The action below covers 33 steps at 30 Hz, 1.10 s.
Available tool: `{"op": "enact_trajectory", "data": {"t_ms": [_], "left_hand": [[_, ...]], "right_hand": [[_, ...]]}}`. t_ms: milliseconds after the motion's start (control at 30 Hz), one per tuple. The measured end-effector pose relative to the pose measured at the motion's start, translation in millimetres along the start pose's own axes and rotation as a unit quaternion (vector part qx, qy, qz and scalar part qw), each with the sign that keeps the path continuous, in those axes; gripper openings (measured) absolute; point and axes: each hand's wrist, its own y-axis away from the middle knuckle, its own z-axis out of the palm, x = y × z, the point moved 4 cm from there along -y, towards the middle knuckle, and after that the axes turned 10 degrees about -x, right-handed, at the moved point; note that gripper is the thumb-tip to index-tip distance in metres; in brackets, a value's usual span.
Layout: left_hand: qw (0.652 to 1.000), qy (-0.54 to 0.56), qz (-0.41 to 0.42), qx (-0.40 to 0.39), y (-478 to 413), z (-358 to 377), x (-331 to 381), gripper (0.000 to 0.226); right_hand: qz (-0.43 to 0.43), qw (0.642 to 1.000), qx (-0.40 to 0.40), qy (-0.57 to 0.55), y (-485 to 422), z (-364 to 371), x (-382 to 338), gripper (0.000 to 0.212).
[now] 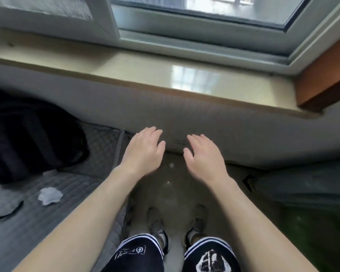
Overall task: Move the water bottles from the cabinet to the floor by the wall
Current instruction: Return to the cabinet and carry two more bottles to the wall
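Both of your hands are empty. Your left hand (144, 149) and right hand (203, 154) hang palms down, fingers spread and relaxed, near each other above the bare floor (171, 185) at the foot of the wall (214, 124). Neither touches anything. That posture reads as a release or a reach toward the drop-off spot, though I cannot tell which.

No water bottles are in view. No cabinet is in view either, unless the brown wooden edge (326, 75) at the upper right belongs to one; that cannot be confirmed. The strip of floor between your shoes (157, 224) and the wall carries only small pale specks, so on this evidence no bottle stands at the destination within the frame.

You stand square to the wall beneath the window sill (165, 77), feet together. That stance suits lowering an item straight down against the wall without twisting.

To your left, a quilted grey mattress (47, 203) holds a black backpack (28, 138) and a crumpled white tissue (49, 195). To your right lies a dark rolled item (306, 185), too blurred to identify. Both flank the floor strip and narrow it, so bottles set here would need to go in close to the wall to keep your footing clear.

Judgement: the carrying work appears not yet evidenced here; you would need to turn to the cabinet for a bottle
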Motion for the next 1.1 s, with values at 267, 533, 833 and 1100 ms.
{"op": "enact_trajectory", "data": {"t_ms": [267,533,833,1100], "left_hand": [[1.000,0.016,-0.009,-0.011,42.3,-34.6,12.6,0.050],[1.000,-0.001,0.010,-0.015,75.2,-53.7,27.0,0.048],[0.997,-0.026,0.064,0.021,101.9,-70.8,55.0,0.044],[0.994,-0.047,0.091,0.038,139.1,-64.5,103.1,0.044]], "right_hand": [[0.025,0.999,0.024,-0.003,42.1,-44.5,-31.3,0.048],[0.040,0.997,0.065,0.033,84.2,-69.1,-50.5,0.039],[0.063,0.991,0.111,0.045,137.6,-79.8,-49.1,0.042],[0.104,0.984,0.140,0.025,199.1,-87.6,-11.0,0.041]]}}
